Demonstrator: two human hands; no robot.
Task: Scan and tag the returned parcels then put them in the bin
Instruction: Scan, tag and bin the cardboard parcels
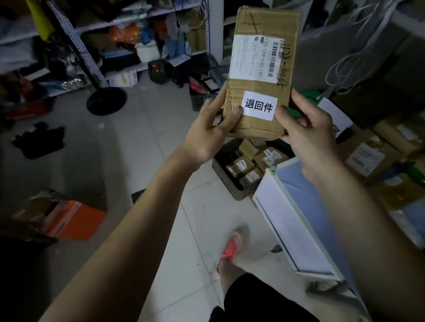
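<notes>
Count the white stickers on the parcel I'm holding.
2: a barcode shipping label across the parcel's middle, and a return tag below it. The back is hidden.

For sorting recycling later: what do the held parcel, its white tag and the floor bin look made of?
Parcel: brown cardboard, wrapped in what looks like clear glossy tape, going by its wrinkles and faint sheen. White tag: probably a matte paper sticker, flat with black print. Bin: dark, likely plastic, but too dim to be sure.
</notes>
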